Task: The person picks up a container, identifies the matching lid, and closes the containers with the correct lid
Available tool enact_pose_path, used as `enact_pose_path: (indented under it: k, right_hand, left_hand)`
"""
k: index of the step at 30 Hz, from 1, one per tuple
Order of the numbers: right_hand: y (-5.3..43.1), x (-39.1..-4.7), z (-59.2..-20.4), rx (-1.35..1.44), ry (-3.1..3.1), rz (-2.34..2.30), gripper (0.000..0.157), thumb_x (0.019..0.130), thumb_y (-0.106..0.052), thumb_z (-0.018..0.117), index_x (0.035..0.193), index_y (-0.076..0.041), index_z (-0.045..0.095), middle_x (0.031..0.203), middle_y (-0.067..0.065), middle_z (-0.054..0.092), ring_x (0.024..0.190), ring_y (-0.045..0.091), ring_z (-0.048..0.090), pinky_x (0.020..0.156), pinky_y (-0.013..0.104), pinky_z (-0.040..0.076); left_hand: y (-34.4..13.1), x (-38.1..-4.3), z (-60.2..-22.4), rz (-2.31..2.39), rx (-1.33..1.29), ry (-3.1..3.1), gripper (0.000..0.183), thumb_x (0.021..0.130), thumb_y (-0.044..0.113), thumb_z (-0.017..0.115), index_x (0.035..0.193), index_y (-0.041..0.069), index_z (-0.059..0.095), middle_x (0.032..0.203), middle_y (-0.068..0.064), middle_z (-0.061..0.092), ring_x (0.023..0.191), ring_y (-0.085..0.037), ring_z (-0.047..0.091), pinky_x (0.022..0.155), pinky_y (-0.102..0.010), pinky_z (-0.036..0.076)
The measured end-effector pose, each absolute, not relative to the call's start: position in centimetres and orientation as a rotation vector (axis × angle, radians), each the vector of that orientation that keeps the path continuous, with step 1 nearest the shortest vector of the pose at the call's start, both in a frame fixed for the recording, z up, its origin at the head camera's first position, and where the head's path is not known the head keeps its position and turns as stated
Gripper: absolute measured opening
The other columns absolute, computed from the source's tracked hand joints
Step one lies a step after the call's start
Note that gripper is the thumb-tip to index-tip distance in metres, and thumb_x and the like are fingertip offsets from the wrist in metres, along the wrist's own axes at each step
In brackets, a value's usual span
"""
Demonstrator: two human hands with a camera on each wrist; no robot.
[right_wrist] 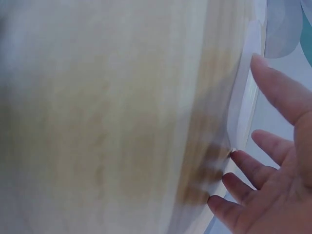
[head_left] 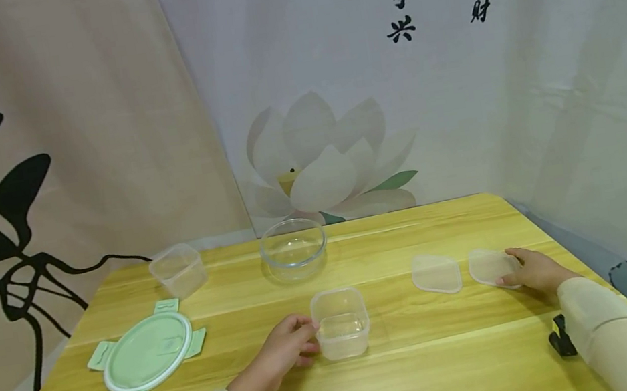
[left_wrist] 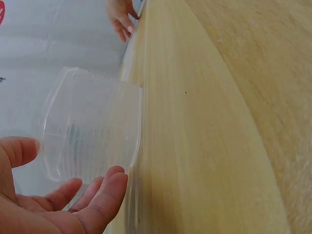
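Observation:
A small clear plastic container (head_left: 342, 326) stands upright near the front middle of the table. My left hand (head_left: 285, 355) is at its left side, fingertips right at the wall; in the left wrist view the thumb and loosely bent fingers lie beside the container (left_wrist: 92, 122). Over to the right, a flat translucent lid (head_left: 485, 266) rests on the table. My right hand (head_left: 534, 272) reaches to its right edge, thumb and fingers spread. In the right wrist view those fingers are apart beside the lid's pale edge (right_wrist: 240, 97). A second matching lid (head_left: 436, 274) lies just left of the first.
A round glass bowl (head_left: 294, 252) stands at the back middle, with another clear plastic container (head_left: 180, 273) to its left. A round green lid (head_left: 148, 353) with side clips lies at the left. Printed curtain (head_left: 333, 84) hangs behind the wooden table (head_left: 425, 375).

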State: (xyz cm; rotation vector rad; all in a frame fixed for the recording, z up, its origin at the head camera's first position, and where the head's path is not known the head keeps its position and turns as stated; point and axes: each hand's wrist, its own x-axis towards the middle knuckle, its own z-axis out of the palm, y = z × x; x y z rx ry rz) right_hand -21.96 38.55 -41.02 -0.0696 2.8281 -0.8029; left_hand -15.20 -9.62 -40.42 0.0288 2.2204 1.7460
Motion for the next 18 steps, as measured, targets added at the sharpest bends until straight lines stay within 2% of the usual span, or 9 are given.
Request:
enact_pose_path:
  k: [9,18]
  right_hand:
    - [38.71,-22.17,-41.14,-0.072,2.805,-0.835,0.093,0.086,-0.038,0.072,0.14,0.02,0.024,0.139,0.047,0.025,0.125,0.062,0.028,0.099,0.068,0.031]
    - [38.42,-22.24,-41.2,-0.086,2.797,-0.932,0.091,0.086,-0.025,0.074,0.142,0.02,0.018,0.14,0.048,0.02,0.126,0.063,0.025,0.1,0.068,0.03]
  left_hand:
    - [-9.53,-15.05,-40.19,1.753,0.031,2.214,0.038,0.098,0.022,0.053,0.121,-0.008,0.049,0.118,-0.022,0.054,0.092,-0.025,0.063,0.073,-0.041,0.055]
    - [-9.5,-14.99,-40.13,1.747,0.021,2.219,0.037,0.098,0.022,0.051,0.12,-0.007,0.049,0.119,-0.022,0.055,0.093,-0.025,0.063,0.074,-0.041,0.055]
